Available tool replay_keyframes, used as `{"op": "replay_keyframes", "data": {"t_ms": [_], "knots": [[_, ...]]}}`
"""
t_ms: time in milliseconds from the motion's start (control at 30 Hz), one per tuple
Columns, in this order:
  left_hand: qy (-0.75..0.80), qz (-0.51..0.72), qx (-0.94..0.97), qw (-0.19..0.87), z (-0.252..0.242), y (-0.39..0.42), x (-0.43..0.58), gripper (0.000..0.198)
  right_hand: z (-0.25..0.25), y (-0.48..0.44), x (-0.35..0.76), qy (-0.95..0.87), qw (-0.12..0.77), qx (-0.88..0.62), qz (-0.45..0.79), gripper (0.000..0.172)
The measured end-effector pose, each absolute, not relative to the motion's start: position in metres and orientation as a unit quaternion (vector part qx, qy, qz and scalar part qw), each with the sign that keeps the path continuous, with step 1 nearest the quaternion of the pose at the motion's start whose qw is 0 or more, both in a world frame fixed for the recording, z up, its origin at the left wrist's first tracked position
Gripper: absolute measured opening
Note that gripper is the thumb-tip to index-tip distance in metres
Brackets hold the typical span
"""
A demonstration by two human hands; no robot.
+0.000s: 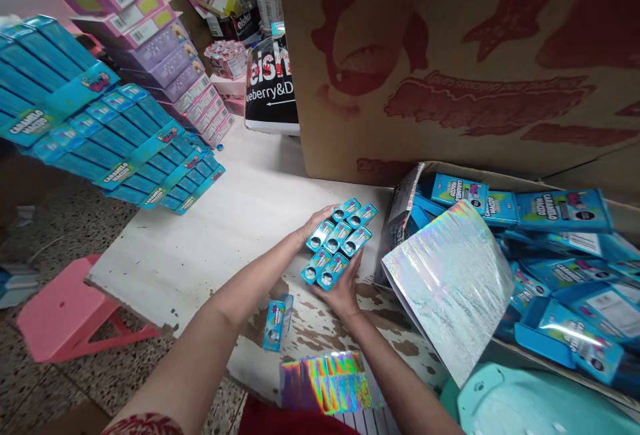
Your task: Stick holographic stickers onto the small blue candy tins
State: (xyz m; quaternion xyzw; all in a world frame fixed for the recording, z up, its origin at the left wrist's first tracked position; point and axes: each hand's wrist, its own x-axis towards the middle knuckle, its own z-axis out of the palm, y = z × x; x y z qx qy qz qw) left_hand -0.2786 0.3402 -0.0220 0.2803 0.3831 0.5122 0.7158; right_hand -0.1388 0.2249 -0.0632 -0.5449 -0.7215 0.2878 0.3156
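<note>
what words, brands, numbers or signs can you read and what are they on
"CARAMELO MACIZO": held packs, blue trays, boxed packs
"eish", "ueberry&D", left arrow: black package
"eishu": black box
Upside-down red print, carton: too unclear
Fine print, purple boxes: too small

Stacked trays (143, 154) stand left of small boxes (337, 238), open carton (392, 238) right.

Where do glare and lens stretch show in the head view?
Head view: rainbow glare on the silver holographic sheet and the multicoloured iridescent sheet; likely wide-angle stretch where the blue box stack leans outward; the bundle of small blue cartons looks fairly sharp.
</note>
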Motion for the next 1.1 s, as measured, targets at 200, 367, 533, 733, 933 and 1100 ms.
{"op": "replay_keyframes", "data": {"t_ms": [200, 367, 533, 733, 933, 1100], "knots": [[0.461, 0.445, 0.296, 0.709, -0.011, 0.359, -0.276, 0.055, -0.062, 0.241, -0.145, -0.690, 0.335, -0.581, 0.273, 0.138], [0.613, 0.434, 0.383, 0.539, 0.014, 0.282, -0.326, 0.059, -0.059, 0.241, -0.146, -0.668, 0.333, -0.602, 0.282, 0.135], [0.767, 0.271, 0.386, 0.435, 0.037, 0.118, -0.306, 0.081, -0.062, 0.230, -0.147, -0.621, 0.321, -0.632, 0.336, 0.135], [0.886, 0.187, 0.318, 0.280, 0.026, 0.093, -0.271, 0.038, -0.060, 0.218, -0.146, -0.581, 0.343, -0.644, 0.360, 0.136], [0.863, 0.199, 0.387, 0.257, 0.031, 0.196, -0.302, 0.036, -0.057, 0.190, -0.138, -0.610, 0.384, -0.608, 0.334, 0.129], [0.795, 0.215, 0.458, 0.335, 0.030, 0.246, -0.294, 0.069, -0.052, 0.163, -0.132, -0.652, 0.385, -0.569, 0.320, 0.114]]}}
